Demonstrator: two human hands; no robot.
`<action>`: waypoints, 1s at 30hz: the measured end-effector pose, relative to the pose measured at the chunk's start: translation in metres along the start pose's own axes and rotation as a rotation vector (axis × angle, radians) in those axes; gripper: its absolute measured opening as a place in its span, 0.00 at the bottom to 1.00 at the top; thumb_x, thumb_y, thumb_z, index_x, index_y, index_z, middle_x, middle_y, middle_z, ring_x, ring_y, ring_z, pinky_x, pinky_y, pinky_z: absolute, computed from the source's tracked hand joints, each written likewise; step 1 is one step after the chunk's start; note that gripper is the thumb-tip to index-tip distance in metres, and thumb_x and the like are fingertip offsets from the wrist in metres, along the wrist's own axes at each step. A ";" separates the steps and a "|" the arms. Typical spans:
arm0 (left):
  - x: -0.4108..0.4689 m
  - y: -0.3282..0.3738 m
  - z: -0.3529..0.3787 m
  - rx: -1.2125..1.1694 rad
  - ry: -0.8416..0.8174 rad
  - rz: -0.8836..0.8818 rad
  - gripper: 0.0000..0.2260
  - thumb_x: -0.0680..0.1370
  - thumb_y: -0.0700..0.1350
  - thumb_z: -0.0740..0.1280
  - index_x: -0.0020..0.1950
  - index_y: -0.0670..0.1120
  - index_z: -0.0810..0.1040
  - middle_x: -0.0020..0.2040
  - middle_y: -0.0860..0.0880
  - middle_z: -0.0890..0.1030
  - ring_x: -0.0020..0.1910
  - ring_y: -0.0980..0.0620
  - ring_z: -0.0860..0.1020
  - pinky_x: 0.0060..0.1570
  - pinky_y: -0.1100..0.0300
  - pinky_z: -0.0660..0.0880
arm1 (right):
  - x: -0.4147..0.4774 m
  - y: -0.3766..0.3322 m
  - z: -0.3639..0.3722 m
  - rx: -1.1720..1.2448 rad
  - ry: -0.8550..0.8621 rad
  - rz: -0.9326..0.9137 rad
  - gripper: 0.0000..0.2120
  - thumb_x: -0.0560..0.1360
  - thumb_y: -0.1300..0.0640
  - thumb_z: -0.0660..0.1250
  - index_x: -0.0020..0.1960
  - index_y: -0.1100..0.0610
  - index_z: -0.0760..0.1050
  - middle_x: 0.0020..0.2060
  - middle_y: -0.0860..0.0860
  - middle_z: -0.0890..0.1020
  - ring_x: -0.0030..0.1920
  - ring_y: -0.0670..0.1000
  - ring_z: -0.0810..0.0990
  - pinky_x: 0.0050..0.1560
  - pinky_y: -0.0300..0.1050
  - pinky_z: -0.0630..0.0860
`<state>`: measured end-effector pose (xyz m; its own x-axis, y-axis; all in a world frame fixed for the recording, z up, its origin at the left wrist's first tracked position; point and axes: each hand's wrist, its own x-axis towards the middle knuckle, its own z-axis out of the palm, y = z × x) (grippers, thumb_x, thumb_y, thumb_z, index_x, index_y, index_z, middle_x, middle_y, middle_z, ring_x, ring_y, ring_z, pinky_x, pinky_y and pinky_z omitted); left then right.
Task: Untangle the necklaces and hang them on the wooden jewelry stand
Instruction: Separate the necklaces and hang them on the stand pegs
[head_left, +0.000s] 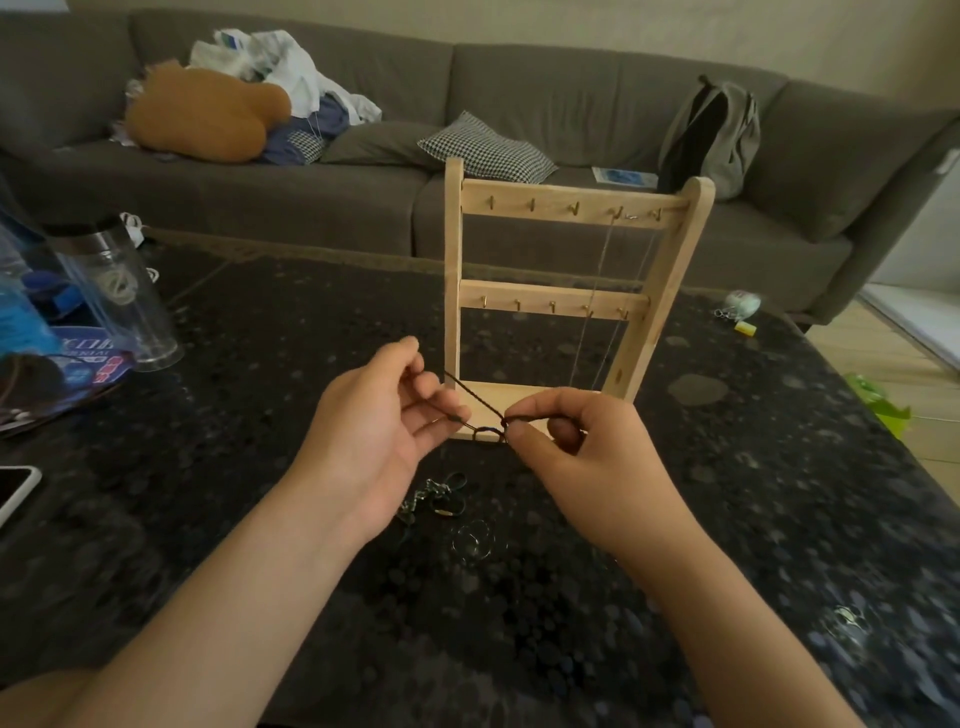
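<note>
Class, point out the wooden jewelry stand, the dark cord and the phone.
wooden jewelry stand (550, 195), head view, top rail.
dark cord (475, 396), head view, taut middle stretch.
phone (15, 491), head view, screen.

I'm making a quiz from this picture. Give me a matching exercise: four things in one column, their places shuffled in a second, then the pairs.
Things
1. dark cord
2. thin chain
3. tangled pile
4. phone

Places
A. at the table's left edge
B. hanging from the stand's top hooks
C. pinched between the left hand and the right hand
D. loose on the table between the wrists

Pairs: 1-C, 2-B, 3-D, 4-A
</note>
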<state>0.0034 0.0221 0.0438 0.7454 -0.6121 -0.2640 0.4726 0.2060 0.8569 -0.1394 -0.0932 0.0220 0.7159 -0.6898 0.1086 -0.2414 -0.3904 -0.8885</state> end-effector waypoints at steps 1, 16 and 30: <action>0.000 0.001 0.000 -0.060 -0.019 -0.021 0.11 0.88 0.47 0.64 0.49 0.45 0.80 0.32 0.52 0.73 0.31 0.54 0.77 0.46 0.51 0.83 | 0.000 0.000 -0.001 -0.034 -0.005 -0.006 0.04 0.81 0.55 0.74 0.52 0.46 0.85 0.24 0.38 0.74 0.25 0.40 0.72 0.28 0.32 0.69; 0.002 -0.009 -0.005 0.673 0.158 0.366 0.26 0.77 0.35 0.76 0.68 0.57 0.73 0.57 0.54 0.80 0.51 0.54 0.80 0.47 0.64 0.75 | -0.002 -0.003 -0.001 0.019 0.018 0.079 0.06 0.81 0.55 0.74 0.56 0.45 0.83 0.34 0.42 0.78 0.28 0.41 0.74 0.29 0.31 0.70; 0.002 -0.003 -0.013 1.354 0.304 0.488 0.20 0.79 0.41 0.77 0.60 0.64 0.77 0.69 0.55 0.70 0.71 0.43 0.65 0.60 0.52 0.60 | -0.005 -0.007 -0.005 -0.205 0.209 -0.030 0.12 0.82 0.55 0.72 0.64 0.48 0.85 0.50 0.41 0.86 0.48 0.40 0.82 0.57 0.42 0.83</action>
<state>0.0102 0.0303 0.0352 0.8473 -0.4774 0.2328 -0.5127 -0.6210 0.5929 -0.1442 -0.0901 0.0298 0.5791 -0.7786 0.2418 -0.3652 -0.5128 -0.7770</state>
